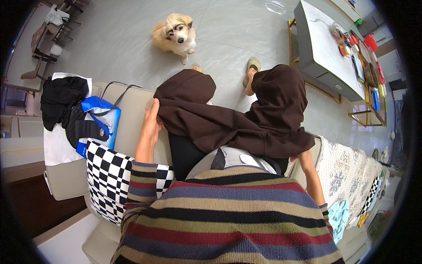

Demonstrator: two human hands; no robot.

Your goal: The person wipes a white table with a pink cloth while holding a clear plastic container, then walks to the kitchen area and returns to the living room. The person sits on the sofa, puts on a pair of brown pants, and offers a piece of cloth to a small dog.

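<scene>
A dark brown cloth garment lies bunched across my lap and drapes over both knees. Its exact kind is hard to make out. At its left edge my left hand grips the fabric, thumb on the near side and some fingers hidden behind the folds. My right hand is closed at the garment's lower right corner, with most of its fingers tucked under the cloth. Below the garment, part of a light grey piece with a dark strap shows at my waist.
I sit on a beige sofa. To my left are a checkered cushion, a blue bag and black clothing. A patterned cover lies to my right. A dog sits ahead, near a grey-white table.
</scene>
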